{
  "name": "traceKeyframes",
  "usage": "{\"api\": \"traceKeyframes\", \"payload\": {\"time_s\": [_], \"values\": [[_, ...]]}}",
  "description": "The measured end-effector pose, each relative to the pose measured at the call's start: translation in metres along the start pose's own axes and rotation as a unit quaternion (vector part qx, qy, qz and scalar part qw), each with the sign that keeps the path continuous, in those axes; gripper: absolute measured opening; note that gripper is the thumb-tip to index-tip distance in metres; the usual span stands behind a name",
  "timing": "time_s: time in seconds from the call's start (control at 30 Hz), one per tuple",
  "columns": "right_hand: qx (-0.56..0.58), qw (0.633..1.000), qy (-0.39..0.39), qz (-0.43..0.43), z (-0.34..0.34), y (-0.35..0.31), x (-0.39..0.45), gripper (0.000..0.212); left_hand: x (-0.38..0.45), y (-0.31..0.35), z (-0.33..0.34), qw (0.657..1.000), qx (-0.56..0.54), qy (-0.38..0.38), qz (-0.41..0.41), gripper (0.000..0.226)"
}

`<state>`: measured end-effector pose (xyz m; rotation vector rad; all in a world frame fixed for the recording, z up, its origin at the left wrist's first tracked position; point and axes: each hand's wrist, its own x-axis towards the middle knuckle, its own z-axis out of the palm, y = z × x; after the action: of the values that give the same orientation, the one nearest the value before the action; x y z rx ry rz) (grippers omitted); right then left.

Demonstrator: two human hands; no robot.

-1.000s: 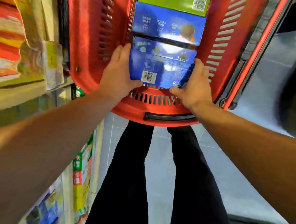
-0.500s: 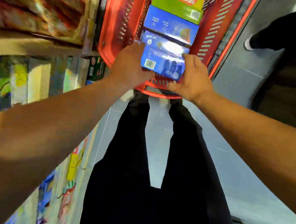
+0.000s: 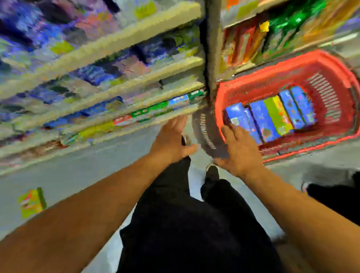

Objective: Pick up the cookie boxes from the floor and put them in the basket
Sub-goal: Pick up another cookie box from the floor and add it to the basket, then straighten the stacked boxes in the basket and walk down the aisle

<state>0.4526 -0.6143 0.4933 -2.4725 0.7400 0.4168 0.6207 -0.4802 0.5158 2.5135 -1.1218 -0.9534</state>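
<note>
step: between picks – boxes (image 3: 267, 118) lie in basket (image 3: 342, 132) | L hand (image 3: 170, 138) & R hand (image 3: 239, 152) both loose, holding nothing | next, we judge: turn to green box (image 3: 32, 201) on floor, far left – grab it

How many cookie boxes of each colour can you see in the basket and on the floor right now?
In the red basket:
Blue boxes: 4
Green-yellow box: 1
On the floor:
Green box: 1
Total: 6
The picture is blurred, so boxes hidden beneath cannot be ruled out.
</note>
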Motion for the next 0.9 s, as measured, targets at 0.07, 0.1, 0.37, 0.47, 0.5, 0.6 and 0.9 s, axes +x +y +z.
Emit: {"api": "traceKeyframes", "payload": {"time_s": [0.07, 0.1, 0.37, 0.47, 0.5, 0.6, 0.9], "values": [[-0.025, 0.999, -0.018, -0.044, -0.004, -0.024, -0.002, 0.107, -0.039, -0.014, -0.005, 0.997, -0.037, 0.051, -0.048, 0.095], [-0.055, 0.994, -0.038, -0.085, -0.004, -0.044, -0.005, 0.109, -0.064, -0.024, -0.007, 0.991, -0.066, 0.087, -0.080, 0.096], [-0.194, 0.928, -0.129, -0.291, 0.031, -0.189, -0.037, 0.104, -0.246, -0.096, 0.023, 0.908, -0.196, 0.232, -0.287, 0.098], [-0.215, 0.894, -0.139, -0.367, 0.066, -0.255, -0.064, 0.104, -0.324, -0.125, 0.045, 0.868, -0.227, 0.266, -0.353, 0.099], [-0.214, 0.884, -0.140, -0.392, 0.082, -0.278, -0.076, 0.104, -0.352, -0.136, 0.055, 0.852, -0.234, 0.282, -0.375, 0.099], [-0.222, 0.853, -0.148, -0.448, 0.132, -0.344, -0.116, 0.104, -0.433, -0.165, 0.083, 0.801, -0.256, 0.329, -0.430, 0.098], [-0.288, 0.749, -0.147, -0.578, 0.256, -0.524, -0.229, 0.103, -0.640, -0.263, 0.130, 0.652, -0.280, 0.444, -0.547, 0.093]]}}
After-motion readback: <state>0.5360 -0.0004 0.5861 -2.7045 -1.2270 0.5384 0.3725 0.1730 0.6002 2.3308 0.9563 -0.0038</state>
